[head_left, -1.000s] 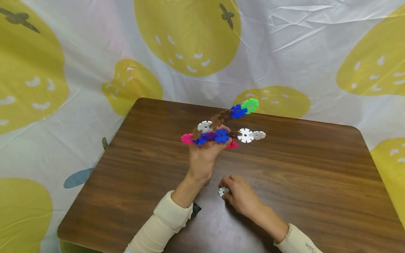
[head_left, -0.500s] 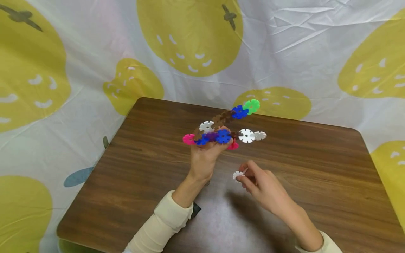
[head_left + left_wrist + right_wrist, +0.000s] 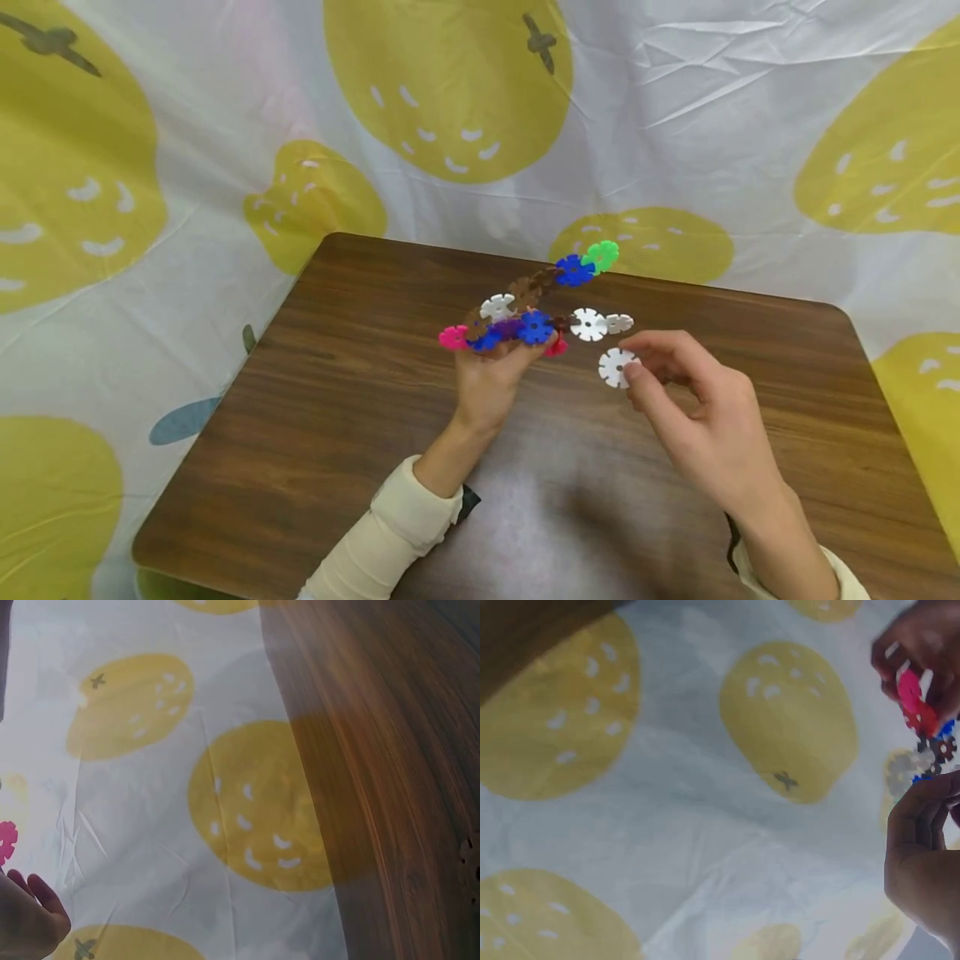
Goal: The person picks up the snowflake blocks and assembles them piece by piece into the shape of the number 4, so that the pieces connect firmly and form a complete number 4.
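Observation:
My left hand (image 3: 491, 387) grips a joined chain of notched snowflake discs (image 3: 536, 327), coloured pink, blue, purple, brown, white and green, held above the table. One arm of it ends in a green disc (image 3: 602, 257), the other in white discs (image 3: 588, 324). My right hand (image 3: 708, 417) pinches a loose white snowflake disc (image 3: 617, 367) between thumb and fingers, just below the white end and apart from it. In the left wrist view, a pink disc (image 3: 6, 841) shows beyond a hand (image 3: 30, 919). In the right wrist view, my right hand (image 3: 926, 877) partly hides the chain.
The brown wooden table (image 3: 315, 400) lies under both hands. A brown notched disc (image 3: 471, 866) lies on it, cut off by the left wrist view's edge. A white cloth (image 3: 465, 208) with yellow fruit prints hangs behind the table.
My right hand has lifted the white disc off the tabletop and carried it forward and to the right, near the chain's white end. The left hand with the chain has shifted slightly right.

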A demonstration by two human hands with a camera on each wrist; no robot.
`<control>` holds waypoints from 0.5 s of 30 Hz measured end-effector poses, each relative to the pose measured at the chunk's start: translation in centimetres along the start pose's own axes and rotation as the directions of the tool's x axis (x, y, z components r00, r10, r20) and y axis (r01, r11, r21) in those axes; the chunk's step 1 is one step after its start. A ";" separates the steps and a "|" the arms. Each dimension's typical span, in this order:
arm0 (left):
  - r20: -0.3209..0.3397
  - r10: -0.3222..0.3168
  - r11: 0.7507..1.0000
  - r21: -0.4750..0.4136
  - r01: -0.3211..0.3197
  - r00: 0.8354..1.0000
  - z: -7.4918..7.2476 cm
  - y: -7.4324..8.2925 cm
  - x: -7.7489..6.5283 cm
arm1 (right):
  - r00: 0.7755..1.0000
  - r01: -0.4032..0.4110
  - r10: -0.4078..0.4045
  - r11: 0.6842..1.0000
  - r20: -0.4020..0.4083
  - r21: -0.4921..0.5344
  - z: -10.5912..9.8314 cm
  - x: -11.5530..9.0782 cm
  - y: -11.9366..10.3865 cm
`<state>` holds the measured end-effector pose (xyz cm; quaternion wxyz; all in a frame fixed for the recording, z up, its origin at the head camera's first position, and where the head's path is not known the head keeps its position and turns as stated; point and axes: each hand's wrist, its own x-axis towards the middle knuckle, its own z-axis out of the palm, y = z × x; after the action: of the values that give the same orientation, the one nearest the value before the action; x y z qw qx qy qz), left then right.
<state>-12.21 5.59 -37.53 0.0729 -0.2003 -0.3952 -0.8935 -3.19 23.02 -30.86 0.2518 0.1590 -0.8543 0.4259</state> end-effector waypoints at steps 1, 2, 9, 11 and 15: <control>-0.002 0.006 1.000 0.012 -0.006 1.000 0.1 0.0 -0.1 | 1.000 0.009 -0.009 1.000 -0.017 -0.001 -0.1 0.4 -0.3; -0.001 0.012 1.000 0.016 -0.012 1.000 0.1 0.0 -0.1 | 0.999 0.018 -0.019 1.000 -0.028 -0.003 -0.1 0.7 -0.5; 0.023 0.032 0.999 0.024 -0.033 0.999 0.6 -0.5 -0.4 | 0.993 0.055 -0.062 0.996 -0.104 -0.070 0.8 2.6 -2.0; 0.028 0.041 0.999 0.032 -0.042 0.999 0.7 -0.6 -0.5 | 0.989 0.059 -0.072 0.993 -0.126 -0.102 1.0 2.9 -2.1; 0.026 0.047 0.999 0.019 -0.047 0.999 1.0 -0.7 -0.5 | 0.981 0.075 -0.100 0.986 -0.166 -0.149 1.3 3.3 -2.2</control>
<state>-11.69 6.79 -37.62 0.0907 -0.2202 -0.4000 -0.8850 -5.25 20.51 -28.25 0.3542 0.1407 -0.8495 0.3648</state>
